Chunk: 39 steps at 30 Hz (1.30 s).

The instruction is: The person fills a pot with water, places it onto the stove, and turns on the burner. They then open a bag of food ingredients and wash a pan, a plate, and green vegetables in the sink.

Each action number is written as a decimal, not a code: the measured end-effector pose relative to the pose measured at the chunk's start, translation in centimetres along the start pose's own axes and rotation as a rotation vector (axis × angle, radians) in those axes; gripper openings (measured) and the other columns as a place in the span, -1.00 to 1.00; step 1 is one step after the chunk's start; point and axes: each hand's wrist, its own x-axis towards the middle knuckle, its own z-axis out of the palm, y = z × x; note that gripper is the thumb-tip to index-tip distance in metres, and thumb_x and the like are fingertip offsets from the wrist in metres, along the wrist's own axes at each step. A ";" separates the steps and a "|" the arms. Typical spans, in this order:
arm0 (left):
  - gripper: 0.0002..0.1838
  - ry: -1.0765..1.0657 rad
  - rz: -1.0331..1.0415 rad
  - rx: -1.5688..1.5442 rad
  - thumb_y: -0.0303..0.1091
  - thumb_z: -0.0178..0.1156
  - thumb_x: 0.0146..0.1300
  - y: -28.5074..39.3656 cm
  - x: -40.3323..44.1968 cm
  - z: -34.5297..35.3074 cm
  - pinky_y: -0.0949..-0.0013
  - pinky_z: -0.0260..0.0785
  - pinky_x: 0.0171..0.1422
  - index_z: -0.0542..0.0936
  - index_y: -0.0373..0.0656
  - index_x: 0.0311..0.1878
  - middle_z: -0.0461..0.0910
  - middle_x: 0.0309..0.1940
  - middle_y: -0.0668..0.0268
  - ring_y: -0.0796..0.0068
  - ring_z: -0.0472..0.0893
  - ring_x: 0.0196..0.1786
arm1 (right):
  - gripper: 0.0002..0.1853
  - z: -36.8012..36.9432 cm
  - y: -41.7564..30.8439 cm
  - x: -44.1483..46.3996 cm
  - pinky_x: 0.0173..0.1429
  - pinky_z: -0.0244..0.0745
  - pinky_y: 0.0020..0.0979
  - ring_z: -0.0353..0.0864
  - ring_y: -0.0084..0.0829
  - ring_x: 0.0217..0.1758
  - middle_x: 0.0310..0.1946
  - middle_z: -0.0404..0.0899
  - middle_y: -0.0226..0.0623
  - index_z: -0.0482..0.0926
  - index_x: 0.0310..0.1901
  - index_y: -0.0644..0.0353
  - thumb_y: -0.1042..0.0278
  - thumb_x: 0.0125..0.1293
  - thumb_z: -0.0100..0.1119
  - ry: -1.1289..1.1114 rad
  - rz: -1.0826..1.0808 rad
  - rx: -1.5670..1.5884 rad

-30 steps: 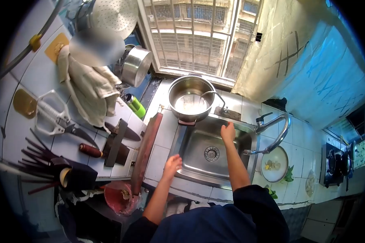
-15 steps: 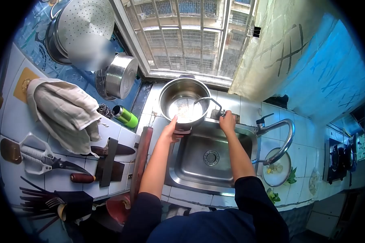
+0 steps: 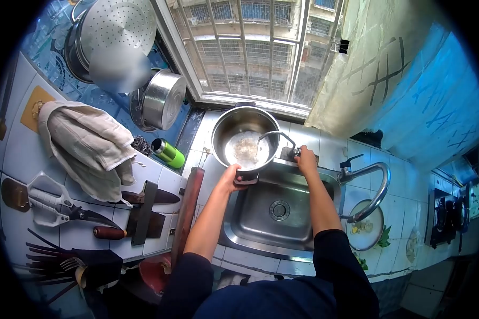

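Observation:
A deep steel pot (image 3: 220,141) stands on the tiled ledge behind the sink, tipped slightly toward me. Pale, grainy stuff (image 3: 247,152) lies at its bottom; what it is I cannot tell. My left hand (image 3: 232,179) is closed around the pot's near handle (image 3: 248,178). A thin bent spout (image 3: 285,136) reaches from a small tap (image 3: 289,153) over the pot's rim. At that tap's knob is my right hand (image 3: 306,160), fingers closed on it. Whether water runs is too unclear to see.
Below the pot is the steel sink (image 3: 250,225). A larger faucet (image 3: 380,186) and a plate (image 3: 377,242) with yellowish pieces are to the right. Left are a green bottle (image 3: 168,153), cloth (image 3: 88,139), scissors (image 3: 53,199) and racked knives (image 3: 143,212).
My left hand has closed more fully around the pot's handle. My right hand stays at the tap. The whole view has shifted slightly.

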 end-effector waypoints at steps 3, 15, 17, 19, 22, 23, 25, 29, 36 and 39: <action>-0.70 -0.001 0.018 0.042 -0.25 -0.19 0.04 -1.7 -0.2 -1.2 -0.01 0.43 -0.08 0.39 -0.21 -0.24 0.19 -0.76 0.46 0.08 0.61 -0.33 | -0.59 -0.2 -0.7 0.9 -0.09 0.39 -0.09 0.48 0.09 -0.14 -0.25 0.47 0.17 0.31 -0.15 0.30 0.35 0.01 0.25 -0.018 0.089 0.089; -0.73 0.230 0.227 0.103 -0.14 0.07 -0.03 -11.5 -9.7 -3.1 0.50 0.02 -0.61 0.46 -0.15 -0.59 0.28 -0.74 0.46 0.63 0.22 -0.68 | -0.60 1.3 -4.3 -1.3 -0.03 0.34 -0.15 0.47 -0.09 -0.14 -0.30 0.52 -0.03 0.50 -0.34 0.29 0.03 0.03 0.16 0.355 0.348 0.394; -0.73 0.262 0.235 0.220 -0.15 0.07 -0.02 -13.0 -13.1 -2.7 0.50 -0.03 -0.62 0.49 -0.17 -0.58 0.28 -0.74 0.47 0.64 0.20 -0.68 | -0.56 1.3 -5.2 -3.7 -0.21 0.40 -0.13 0.55 -0.11 -0.30 -0.42 0.56 -0.05 0.54 -0.48 0.25 -0.07 0.09 0.11 0.100 0.204 0.463; -0.71 0.141 0.183 0.154 -0.23 0.07 0.02 -14.4 -16.6 -2.5 0.41 0.31 -0.53 0.51 -0.33 -0.38 0.49 -0.54 0.24 0.46 0.46 -0.56 | -0.52 -2.3 -7.4 -9.2 -0.24 0.43 -0.21 0.55 -0.15 -0.41 -0.54 0.54 -0.05 0.52 -0.52 0.29 -0.10 0.00 0.19 -0.145 0.116 0.376; -0.61 0.044 0.076 0.159 -0.23 0.05 -0.04 -17.2 -19.1 -3.6 0.30 0.39 -0.55 0.44 -0.31 -0.18 0.51 -0.49 0.14 0.28 0.54 -0.55 | -0.51 0.2 -4.9 -15.2 -0.12 0.43 -0.16 0.49 -0.07 -0.17 -0.29 0.50 -0.03 0.43 -0.29 0.26 0.04 -0.15 0.29 0.013 -0.043 0.150; -0.60 0.047 0.065 0.162 -0.22 0.04 -0.08 -19.6 -17.5 -6.1 0.29 0.38 -0.58 0.41 -0.28 -0.18 0.48 -0.55 0.15 0.28 0.52 -0.59 | -0.59 -2.0 -4.9 -17.9 -0.12 0.43 -0.15 0.50 -0.03 -0.21 -0.31 0.51 -0.04 0.40 -0.31 0.28 0.15 -0.10 0.24 -0.017 -0.008 0.133; -0.68 0.069 -0.015 0.185 -0.23 0.05 -0.06 -21.3 -19.2 -6.6 0.26 0.39 -0.57 0.42 -0.27 -0.28 0.42 -0.64 0.20 0.24 0.51 -0.59 | -0.72 -2.6 -3.2 -21.4 -0.17 0.40 -0.12 0.52 -0.05 -0.27 -0.42 0.51 -0.08 0.39 -0.31 0.19 0.30 -0.07 0.16 -0.039 0.082 0.194; -0.67 0.035 -0.153 0.146 -0.24 0.04 -0.02 -26.1 -20.5 -8.7 0.23 0.42 -0.43 0.43 -0.32 -0.26 0.49 -0.57 0.14 0.18 0.53 -0.55 | -0.83 -4.7 0.3 -28.6 -0.31 0.33 -0.14 0.50 -0.10 -0.36 -0.53 0.48 -0.11 0.39 -0.42 0.16 0.40 -0.12 0.10 0.063 0.056 0.489; -0.56 -0.135 -0.383 0.376 -0.17 -0.01 0.01 -28.4 -27.7 1.1 0.29 0.40 -0.20 0.45 -0.34 -0.13 0.57 -0.33 0.11 0.24 0.55 -0.37 | -0.86 -11.1 9.3 -39.2 -0.45 0.21 -0.27 0.37 -0.21 -0.54 -0.67 0.32 -0.19 0.29 -0.56 0.21 0.47 -0.16 0.06 0.165 0.178 0.665; -0.63 -0.160 -0.310 0.569 -0.15 -0.04 0.04 -30.3 -29.2 8.0 0.27 0.38 -0.25 0.45 -0.28 -0.23 0.55 -0.46 0.19 0.29 0.53 -0.43 | -0.83 -15.5 13.9 -43.4 -0.49 0.17 -0.31 0.28 -0.27 -0.59 -0.69 0.26 -0.21 0.24 -0.57 0.21 0.48 -0.17 0.05 0.262 0.241 0.724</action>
